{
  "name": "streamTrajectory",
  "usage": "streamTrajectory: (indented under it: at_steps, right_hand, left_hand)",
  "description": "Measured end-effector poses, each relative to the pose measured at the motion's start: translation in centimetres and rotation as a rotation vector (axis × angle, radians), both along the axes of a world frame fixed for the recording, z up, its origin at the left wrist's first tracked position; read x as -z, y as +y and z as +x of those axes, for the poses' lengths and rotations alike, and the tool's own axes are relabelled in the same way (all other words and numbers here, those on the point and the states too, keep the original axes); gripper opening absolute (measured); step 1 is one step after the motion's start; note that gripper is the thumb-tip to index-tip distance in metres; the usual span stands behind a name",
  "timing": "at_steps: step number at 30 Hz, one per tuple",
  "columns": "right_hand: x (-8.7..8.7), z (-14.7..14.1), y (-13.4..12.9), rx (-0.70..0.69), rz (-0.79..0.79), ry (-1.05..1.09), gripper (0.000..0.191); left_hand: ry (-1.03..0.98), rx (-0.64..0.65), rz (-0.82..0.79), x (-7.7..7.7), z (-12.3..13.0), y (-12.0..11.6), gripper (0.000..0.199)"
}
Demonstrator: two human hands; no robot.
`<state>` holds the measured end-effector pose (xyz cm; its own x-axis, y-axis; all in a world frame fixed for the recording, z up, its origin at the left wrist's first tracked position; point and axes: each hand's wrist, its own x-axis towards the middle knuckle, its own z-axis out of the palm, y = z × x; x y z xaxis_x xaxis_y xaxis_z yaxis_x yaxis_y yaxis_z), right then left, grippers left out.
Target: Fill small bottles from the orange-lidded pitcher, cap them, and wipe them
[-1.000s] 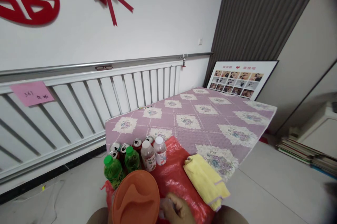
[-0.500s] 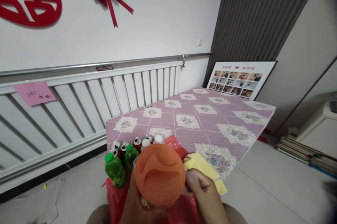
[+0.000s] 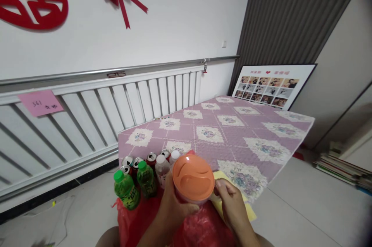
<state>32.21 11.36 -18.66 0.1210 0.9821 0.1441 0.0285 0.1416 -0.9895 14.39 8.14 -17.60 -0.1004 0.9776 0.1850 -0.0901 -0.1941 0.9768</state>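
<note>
A round container with an orange lid [image 3: 193,179] is held up in front of me, its translucent body showing just under the rim. My left hand [image 3: 174,200] wraps round its left side, thumb across the front. At its right edge my right hand [image 3: 231,200] is closed against the container; the exact part it grips is hidden. Red plastic [image 3: 203,225] lies crumpled beneath both hands. Partly under the right hand is a yellow cloth [image 3: 248,212]. To the left stand green-capped bottles [image 3: 126,191], white-capped bottles [image 3: 161,167] and several opened drink cans [image 3: 151,158].
A table with a purple floral cloth [image 3: 188,132] stretches away to the back right. Behind it runs a white radiator [image 3: 133,100] with a pink note [image 3: 40,102] and glasses [image 3: 116,74]. A framed photo board [image 3: 270,84] leans at the back, and books [image 3: 337,165] are stacked at right.
The orange-lidded container has moved right and slightly up and tipped a little away, uncovering more of the bottles. Both hands moved with it. The view has shifted slightly.
</note>
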Motion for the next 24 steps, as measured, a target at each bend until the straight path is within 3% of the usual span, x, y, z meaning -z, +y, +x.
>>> streamTrajectory:
  at_steps: [13, 20, 22, 24]
  right_hand:
    - [1.6, -0.9, 0.8, -0.036, -0.058, -0.026, 0.05]
    - [0.7, -0.9, 0.7, -0.072, -0.07, -0.027, 0.048]
    - [0.7, -0.6, 0.4, -0.021, -0.077, -0.021, 0.046]
    - [1.3, 0.1, -0.3, 0.137, -0.075, -0.03, 0.049]
  left_hand:
    - [0.01, -0.036, -0.034, 2.3, -1.1, 0.4, 0.104]
    - [0.15, -0.012, -0.047, 2.7, -2.4, -0.5, 0.096]
    - [0.257, -0.062, -0.068, 3.4, -3.7, -1.8, 0.089]
    - [0.375, -0.121, -0.106, 4.5, -5.6, -3.5, 0.076]
